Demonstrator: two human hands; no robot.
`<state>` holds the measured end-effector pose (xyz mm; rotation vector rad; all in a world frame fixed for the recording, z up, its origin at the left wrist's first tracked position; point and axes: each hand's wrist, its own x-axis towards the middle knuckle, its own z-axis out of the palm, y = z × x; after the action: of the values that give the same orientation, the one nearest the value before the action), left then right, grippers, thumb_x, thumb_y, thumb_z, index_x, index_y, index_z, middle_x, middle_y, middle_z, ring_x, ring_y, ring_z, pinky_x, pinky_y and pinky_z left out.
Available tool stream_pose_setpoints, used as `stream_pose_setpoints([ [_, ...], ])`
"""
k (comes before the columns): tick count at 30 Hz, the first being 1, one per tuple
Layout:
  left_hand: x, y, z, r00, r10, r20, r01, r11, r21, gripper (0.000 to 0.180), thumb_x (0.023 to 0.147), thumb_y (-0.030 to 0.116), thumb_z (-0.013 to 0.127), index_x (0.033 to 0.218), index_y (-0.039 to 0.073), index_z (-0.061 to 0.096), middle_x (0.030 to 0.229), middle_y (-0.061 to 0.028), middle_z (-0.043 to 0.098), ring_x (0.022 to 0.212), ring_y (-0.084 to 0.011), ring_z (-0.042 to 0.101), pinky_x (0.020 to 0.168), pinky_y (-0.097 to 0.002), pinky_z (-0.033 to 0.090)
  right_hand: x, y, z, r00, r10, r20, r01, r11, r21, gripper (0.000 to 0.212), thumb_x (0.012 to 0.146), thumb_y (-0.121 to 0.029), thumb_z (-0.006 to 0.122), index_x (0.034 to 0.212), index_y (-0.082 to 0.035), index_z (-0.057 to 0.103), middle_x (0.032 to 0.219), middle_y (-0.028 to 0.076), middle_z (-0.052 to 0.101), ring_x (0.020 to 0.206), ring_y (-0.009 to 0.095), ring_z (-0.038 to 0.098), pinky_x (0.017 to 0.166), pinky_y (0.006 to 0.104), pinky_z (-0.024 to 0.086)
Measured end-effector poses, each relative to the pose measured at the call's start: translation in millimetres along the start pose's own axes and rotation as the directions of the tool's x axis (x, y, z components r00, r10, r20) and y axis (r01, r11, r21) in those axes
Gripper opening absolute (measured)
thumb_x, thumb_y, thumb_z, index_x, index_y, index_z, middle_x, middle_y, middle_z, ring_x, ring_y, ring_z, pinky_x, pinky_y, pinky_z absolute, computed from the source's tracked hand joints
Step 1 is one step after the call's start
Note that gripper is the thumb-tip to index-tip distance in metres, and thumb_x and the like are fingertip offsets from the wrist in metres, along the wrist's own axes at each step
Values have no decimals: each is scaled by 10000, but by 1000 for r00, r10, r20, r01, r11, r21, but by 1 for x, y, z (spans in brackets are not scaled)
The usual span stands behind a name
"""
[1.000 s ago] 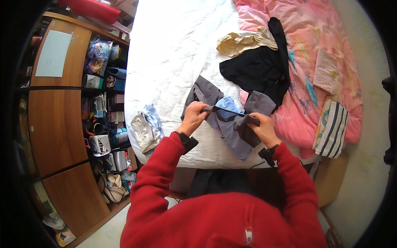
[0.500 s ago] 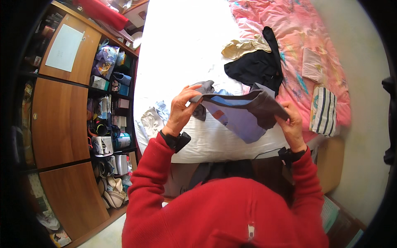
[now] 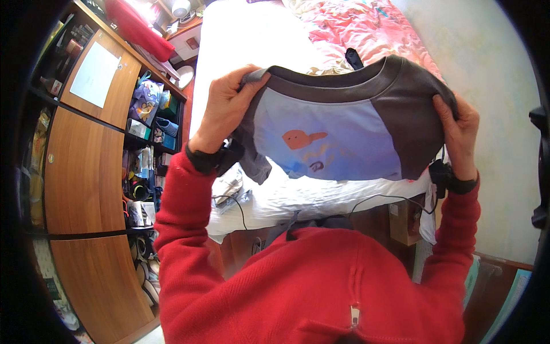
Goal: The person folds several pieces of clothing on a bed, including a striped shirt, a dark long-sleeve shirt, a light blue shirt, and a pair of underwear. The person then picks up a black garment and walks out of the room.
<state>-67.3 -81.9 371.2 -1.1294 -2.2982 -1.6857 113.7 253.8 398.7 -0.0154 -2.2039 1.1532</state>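
Note:
A light-blue shirt with dark grey sleeves and collar hangs stretched between my hands above the bed. Its front carries an orange printed figure. My left hand pinches the fabric at the collar's left end. On the other side, my right hand grips the grey shoulder with the thumb in front. The shirt hides much of the bed behind it. A crumpled pale garment lies on the white sheet below my left wrist.
Along the left stands a wooden cabinet with packed open shelves. A pink floral quilt covers the bed's far right. A cardboard box sits below the bed's near edge. Dark cables hang beside my wrists.
Both hands have risen and spread apart, lifting the shirt so that its printed front opens out toward me. It now covers the black garment that lay in plain view.

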Motion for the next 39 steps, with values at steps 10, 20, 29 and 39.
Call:
stream_pose_setpoints([
  [10,123,-119,30,996,45,77,-79,851,519,298,997,249,479,1153,61,651,983,-186,698,894,-374,667,819,-424,519,135,167,40,967,-133,217,202,920,-337,318,980,-209,569,1188,20,638,984,110,723,883,135,636,834,285,488],
  [20,-93,-309,133,875,-483,41,405,774,487,332,970,280,539,1200,62,638,930,-139,708,878,-236,690,797,-354,525,-71,321,120,975,177,138,-119,929,-351,281,909,-167,591,1138,-15,653,1091,192,668,1009,333,646,893,400,494],
  [29,-364,-296,148,657,-754,10,591,523,614,618,728,90,755,1294,66,509,1075,-185,580,930,-315,603,861,-412,488,-342,276,111,684,668,293,-438,698,-567,551,714,-42,749,1206,-78,502,1190,150,500,1092,368,542,915,423,474],
  [39,-377,-331,189,650,-672,-356,724,403,560,675,750,-5,673,1384,52,450,1132,-191,560,869,-265,616,868,-390,490,-374,332,157,698,659,280,-177,537,-825,463,735,-28,687,1173,-115,569,1330,128,458,1131,328,549,879,450,471],
])
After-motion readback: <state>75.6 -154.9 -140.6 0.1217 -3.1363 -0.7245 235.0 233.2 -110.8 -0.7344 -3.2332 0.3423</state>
